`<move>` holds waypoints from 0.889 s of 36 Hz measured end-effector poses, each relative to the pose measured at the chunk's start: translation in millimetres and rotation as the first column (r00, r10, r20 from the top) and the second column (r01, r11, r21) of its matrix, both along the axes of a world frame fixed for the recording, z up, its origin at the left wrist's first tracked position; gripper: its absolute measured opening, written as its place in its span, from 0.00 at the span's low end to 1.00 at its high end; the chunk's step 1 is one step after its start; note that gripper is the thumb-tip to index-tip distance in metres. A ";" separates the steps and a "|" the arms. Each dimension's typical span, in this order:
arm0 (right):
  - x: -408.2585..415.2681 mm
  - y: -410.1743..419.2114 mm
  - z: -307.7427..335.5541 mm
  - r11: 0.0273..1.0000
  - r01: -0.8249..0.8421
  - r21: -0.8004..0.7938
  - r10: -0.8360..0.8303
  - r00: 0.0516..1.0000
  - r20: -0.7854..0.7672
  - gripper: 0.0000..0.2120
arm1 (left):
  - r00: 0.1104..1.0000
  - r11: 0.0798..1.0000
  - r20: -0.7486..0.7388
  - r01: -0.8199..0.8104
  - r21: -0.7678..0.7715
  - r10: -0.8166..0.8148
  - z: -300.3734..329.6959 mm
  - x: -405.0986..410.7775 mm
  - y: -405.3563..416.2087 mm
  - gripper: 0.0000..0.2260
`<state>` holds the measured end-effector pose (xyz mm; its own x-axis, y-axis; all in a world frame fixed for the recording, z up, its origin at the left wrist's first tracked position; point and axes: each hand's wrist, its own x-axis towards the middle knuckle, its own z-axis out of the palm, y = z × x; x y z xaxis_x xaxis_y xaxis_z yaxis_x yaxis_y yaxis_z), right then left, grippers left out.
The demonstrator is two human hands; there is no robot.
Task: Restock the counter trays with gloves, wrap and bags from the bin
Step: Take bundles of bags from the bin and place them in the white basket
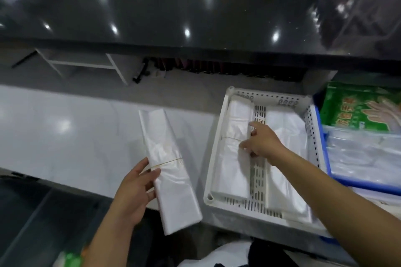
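My left hand grips a long white bundle of plastic bags, bound by a rubber band, above the white counter. A white perforated tray to the right holds two more bag bundles, one on the left and one on the right. My right hand reaches into the tray, fingers spread and touching the right edge of the left bundle at its rubber band. A green pack of gloves lies in a blue tray at the far right, above clear plastic packs.
A dark glossy raised counter runs across the back, with a clear acrylic box at its right end. The white worktop stretches to the left. A dark bin sits at the lower left.
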<state>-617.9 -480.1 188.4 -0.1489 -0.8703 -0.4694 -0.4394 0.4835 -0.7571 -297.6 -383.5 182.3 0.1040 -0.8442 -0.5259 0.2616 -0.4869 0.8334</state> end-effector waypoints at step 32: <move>-3.4 121.2 54.1 0.954 0.300 0.017 -0.217 0.647 0.731 0.20 | 0.783 0.773 0.217 0.617 -0.149 -0.583 66.2 -106.6 -47.3 0.16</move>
